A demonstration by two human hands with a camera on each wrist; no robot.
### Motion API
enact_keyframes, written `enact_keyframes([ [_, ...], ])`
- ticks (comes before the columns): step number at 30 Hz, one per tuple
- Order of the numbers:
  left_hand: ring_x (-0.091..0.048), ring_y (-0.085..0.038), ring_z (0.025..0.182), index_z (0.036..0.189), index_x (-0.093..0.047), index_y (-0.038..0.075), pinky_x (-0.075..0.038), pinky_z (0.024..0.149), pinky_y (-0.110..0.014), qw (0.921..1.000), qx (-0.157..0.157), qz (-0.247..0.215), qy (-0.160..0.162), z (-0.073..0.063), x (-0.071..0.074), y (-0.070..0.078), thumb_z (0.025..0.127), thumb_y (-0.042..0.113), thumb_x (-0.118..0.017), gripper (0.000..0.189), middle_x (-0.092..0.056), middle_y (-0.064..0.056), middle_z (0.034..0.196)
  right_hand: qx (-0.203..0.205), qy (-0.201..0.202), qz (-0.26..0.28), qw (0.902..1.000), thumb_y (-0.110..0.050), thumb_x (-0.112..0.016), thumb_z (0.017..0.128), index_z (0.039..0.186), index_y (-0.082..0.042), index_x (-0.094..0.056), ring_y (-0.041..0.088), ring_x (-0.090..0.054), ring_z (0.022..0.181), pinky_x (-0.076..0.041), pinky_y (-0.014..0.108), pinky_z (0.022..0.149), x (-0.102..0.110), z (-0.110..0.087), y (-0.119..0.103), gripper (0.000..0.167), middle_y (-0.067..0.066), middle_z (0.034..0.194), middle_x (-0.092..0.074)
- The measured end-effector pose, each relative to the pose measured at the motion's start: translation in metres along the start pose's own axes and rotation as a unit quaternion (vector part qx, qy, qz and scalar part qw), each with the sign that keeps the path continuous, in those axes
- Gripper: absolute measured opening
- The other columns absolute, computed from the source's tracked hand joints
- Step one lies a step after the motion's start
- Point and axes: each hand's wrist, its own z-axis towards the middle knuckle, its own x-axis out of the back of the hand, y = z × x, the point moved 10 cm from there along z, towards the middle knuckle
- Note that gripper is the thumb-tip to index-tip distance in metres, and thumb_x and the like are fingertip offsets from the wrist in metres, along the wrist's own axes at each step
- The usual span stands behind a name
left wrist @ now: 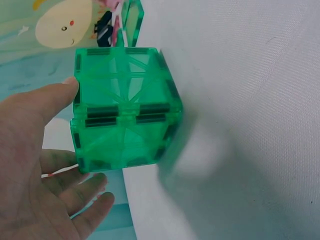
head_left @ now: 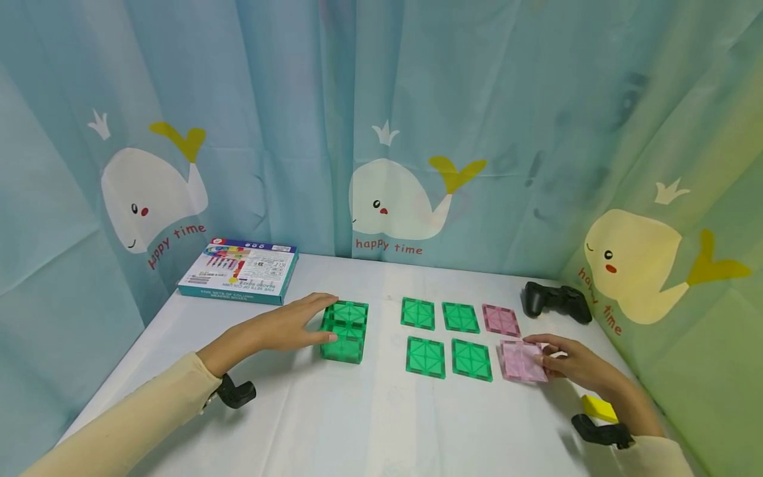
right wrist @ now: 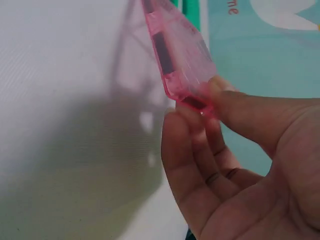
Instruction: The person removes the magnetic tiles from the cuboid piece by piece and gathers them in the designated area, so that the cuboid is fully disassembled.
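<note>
My left hand [head_left: 292,322] rests its thumb and fingertips against the left side of a box built from green translucent magnetic tiles [left wrist: 122,82]; the other fingers spread loosely beside it. Over on the right, my right hand [head_left: 575,361] pinches a pink magnetic tile [right wrist: 182,55] by one edge between thumb and fingertips. That tile is tilted, with its shadow falling on the white cloth. A second pink tile [head_left: 501,320] lies flat just behind it. Flat green tiles [head_left: 426,357] lie in two rows between the box and the pink tiles.
A black game controller [head_left: 556,302] sits at the back right, behind my right hand. Near my right wrist lies a yellow block [head_left: 599,409]. A flat toy carton [head_left: 240,271] lies at the back left. Curtains [head_left: 381,132] printed with whales hang around the white-covered table [head_left: 334,424].
</note>
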Motion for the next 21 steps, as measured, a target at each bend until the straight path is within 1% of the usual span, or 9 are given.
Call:
enact_keyframes([
  [2, -0.031, -0.036, 0.157, 0.165, -0.033, 0.006, -0.031, 0.125, -0.059, 1.0, 0.001, 0.001, 0.0, 0.0, 0.0, 0.0, 0.102, 0.057, -0.064, 0.087, -0.032, -0.014, 0.171, -0.004, 0.001, -0.02, 0.9998, -0.006, -0.06, 0.107, 0.147, 0.009, -0.051, 0.021, -0.059, 0.092, -0.062, 0.031, 0.076, -0.001, 0.003, 0.001, 0.044, 0.022, 0.117, -0.059],
  [5, -0.032, -0.035, 0.157, 0.165, -0.034, 0.006, -0.031, 0.125, -0.059, 1.0, 0.001, 0.003, 0.0, 0.0, 0.001, 0.0, 0.102, 0.057, -0.064, 0.086, -0.032, -0.014, 0.17, -0.012, 0.008, -0.051, 0.9986, -0.004, -0.06, 0.106, 0.145, 0.009, -0.052, 0.023, -0.058, 0.088, -0.058, 0.029, 0.073, -0.002, 0.007, 0.001, 0.042, 0.019, 0.11, -0.061],
  [8, -0.031, -0.035, 0.158, 0.165, -0.034, 0.006, -0.031, 0.125, -0.059, 1.0, 0.002, 0.003, 0.0, 0.0, 0.001, 0.0, 0.102, 0.057, -0.064, 0.086, -0.032, -0.014, 0.17, -0.006, 0.018, -0.099, 0.9949, -0.001, -0.06, 0.104, 0.141, 0.009, -0.057, 0.022, -0.053, 0.087, -0.05, 0.027, 0.071, -0.005, 0.011, 0.0, 0.038, 0.014, 0.103, -0.059],
  [10, -0.031, -0.035, 0.158, 0.165, -0.034, 0.006, -0.031, 0.125, -0.058, 1.0, 0.001, 0.004, -0.001, 0.0, 0.001, 0.0, 0.103, 0.057, -0.063, 0.085, -0.032, -0.014, 0.17, -0.003, 0.024, -0.127, 0.9916, -0.001, -0.061, 0.103, 0.138, 0.007, -0.06, 0.022, -0.051, 0.086, -0.045, 0.028, 0.07, -0.006, 0.013, -0.001, 0.036, 0.011, 0.1, -0.058],
  [13, -0.031, -0.035, 0.158, 0.165, -0.034, 0.006, -0.031, 0.126, -0.058, 1.0, -0.003, 0.007, -0.001, 0.0, 0.001, 0.0, 0.104, 0.055, -0.061, 0.082, -0.033, -0.014, 0.17, -0.008, 0.031, -0.148, 0.9885, -0.002, -0.062, 0.102, 0.134, 0.005, -0.062, 0.023, -0.049, 0.086, -0.041, 0.031, 0.07, -0.008, 0.016, -0.001, 0.033, 0.011, 0.098, -0.056],
  [14, -0.031, -0.035, 0.158, 0.165, -0.034, 0.006, -0.031, 0.126, -0.058, 1.0, -0.005, 0.008, -0.001, 0.001, 0.001, 0.001, 0.105, 0.054, -0.061, 0.081, -0.033, -0.014, 0.17, -0.017, 0.034, -0.152, 0.9876, -0.003, -0.063, 0.103, 0.134, 0.004, -0.063, 0.023, -0.049, 0.087, -0.04, 0.031, 0.07, -0.008, 0.016, 0.0, 0.032, 0.011, 0.099, -0.056],
  [18, -0.031, -0.034, 0.158, 0.164, -0.035, 0.005, -0.03, 0.126, -0.056, 0.9999, -0.01, 0.011, 0.0, 0.002, 0.002, 0.001, 0.108, 0.047, -0.059, 0.074, -0.033, -0.014, 0.17, -0.025, 0.04, -0.176, 0.9832, -0.005, -0.066, 0.102, 0.133, 0.004, -0.064, 0.024, -0.05, 0.086, -0.04, 0.035, 0.069, -0.009, 0.019, -0.004, 0.032, 0.013, 0.1, -0.059],
  [19, -0.031, -0.034, 0.158, 0.164, -0.035, 0.005, -0.03, 0.127, -0.056, 0.9999, -0.011, 0.01, 0.0, 0.002, 0.002, 0.001, 0.108, 0.045, -0.058, 0.073, -0.033, -0.014, 0.17, -0.019, 0.041, -0.189, 0.9809, -0.005, -0.067, 0.101, 0.132, 0.004, -0.064, 0.024, -0.051, 0.086, -0.041, 0.036, 0.07, -0.009, 0.019, -0.007, 0.032, 0.014, 0.1, -0.06],
  [21, -0.03, -0.035, 0.158, 0.164, -0.035, 0.004, -0.029, 0.127, -0.056, 0.9999, -0.013, 0.01, -0.003, 0.002, 0.002, 0.001, 0.11, 0.042, -0.057, 0.07, -0.033, -0.015, 0.17, 0.0, 0.049, -0.217, 0.975, -0.002, -0.069, 0.098, 0.129, 0.005, -0.066, 0.027, -0.055, 0.088, -0.047, 0.04, 0.072, -0.01, 0.019, -0.014, 0.031, 0.017, 0.101, -0.063],
])
